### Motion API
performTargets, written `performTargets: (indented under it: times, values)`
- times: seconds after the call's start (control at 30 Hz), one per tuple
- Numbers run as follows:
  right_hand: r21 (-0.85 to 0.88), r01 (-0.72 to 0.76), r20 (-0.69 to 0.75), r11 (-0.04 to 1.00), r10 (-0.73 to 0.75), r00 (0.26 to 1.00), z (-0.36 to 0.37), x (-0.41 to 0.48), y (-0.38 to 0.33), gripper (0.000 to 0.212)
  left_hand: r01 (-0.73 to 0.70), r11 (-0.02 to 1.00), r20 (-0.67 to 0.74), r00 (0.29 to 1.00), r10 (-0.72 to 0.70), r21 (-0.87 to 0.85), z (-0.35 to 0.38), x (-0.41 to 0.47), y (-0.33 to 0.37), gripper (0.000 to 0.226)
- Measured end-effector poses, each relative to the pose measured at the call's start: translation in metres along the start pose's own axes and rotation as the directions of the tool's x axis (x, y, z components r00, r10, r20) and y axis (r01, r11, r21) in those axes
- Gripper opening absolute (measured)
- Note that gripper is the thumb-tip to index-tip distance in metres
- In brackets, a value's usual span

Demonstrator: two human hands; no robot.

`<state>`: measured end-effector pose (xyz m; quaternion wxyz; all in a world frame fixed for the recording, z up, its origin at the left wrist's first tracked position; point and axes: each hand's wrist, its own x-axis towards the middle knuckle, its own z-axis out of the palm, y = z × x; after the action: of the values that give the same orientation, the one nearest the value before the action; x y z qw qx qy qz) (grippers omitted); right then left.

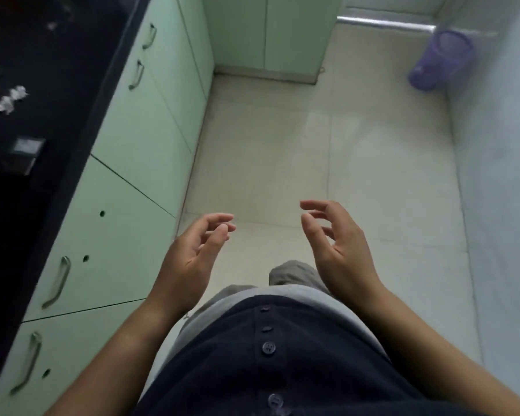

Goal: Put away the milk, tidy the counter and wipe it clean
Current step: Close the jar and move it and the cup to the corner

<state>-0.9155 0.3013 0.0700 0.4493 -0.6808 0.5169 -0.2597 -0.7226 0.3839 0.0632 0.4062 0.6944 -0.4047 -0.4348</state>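
Note:
My left hand (192, 259) and my right hand (339, 247) hover over the floor in front of my body, palms facing each other, fingers loosely curled and apart, holding nothing. The black counter (42, 85) runs along the left edge of the view, well left of both hands. On it lie crumpled white paper scraps (5, 99) and a small grey box-like item (24, 154). No milk is in view.
Pale green cabinet doors and drawers (138, 136) with metal handles stand below the counter. A purple waste bin (439, 60) sits at the far right against the wall. Light floor tiles (312, 145) stretch ahead to more green cabinets at the back.

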Motion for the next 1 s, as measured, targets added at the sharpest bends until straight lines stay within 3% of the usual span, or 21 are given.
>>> performTargets:
  times: [0.1, 0.23, 0.5, 0.63, 0.87, 1.0]
  values:
    - [-0.001, 0.012, 0.08, 1.0, -0.012, 0.997, 0.017, 0.057, -0.011, 0.033, 0.042, 0.998, -0.098, 0.994, -0.047, -0.051, -0.02, 0.034, -0.002, 0.047]
    - [-0.019, 0.062, 0.143, 0.998, -0.059, 0.988, 0.034, 0.144, -0.02, 0.045, 0.076, 0.994, -0.164, 0.982, -0.089, -0.084, -0.043, 0.102, 0.001, 0.045]
    - [-0.035, 0.177, 0.245, 0.984, -0.163, 0.956, 0.052, 0.348, -0.068, 0.044, 0.079, 0.988, -0.291, 0.95, -0.115, -0.13, -0.095, 0.271, 0.052, 0.031]
    - [-0.029, 0.203, 0.304, 0.979, -0.185, 0.934, 0.077, 0.418, -0.087, 0.044, 0.083, 0.99, -0.342, 0.932, -0.119, -0.117, -0.127, 0.328, 0.063, 0.039]
    - [-0.046, 0.276, 0.41, 0.96, -0.234, 0.882, 0.146, 0.525, -0.134, 0.044, 0.119, 0.979, -0.442, 0.878, -0.181, -0.162, -0.207, 0.41, 0.051, 0.041]
    - [-0.039, 0.347, 0.427, 0.937, -0.299, 0.854, 0.207, 0.589, -0.18, 0.034, 0.1, 0.979, -0.498, 0.849, -0.176, -0.175, -0.271, 0.465, 0.045, 0.027]
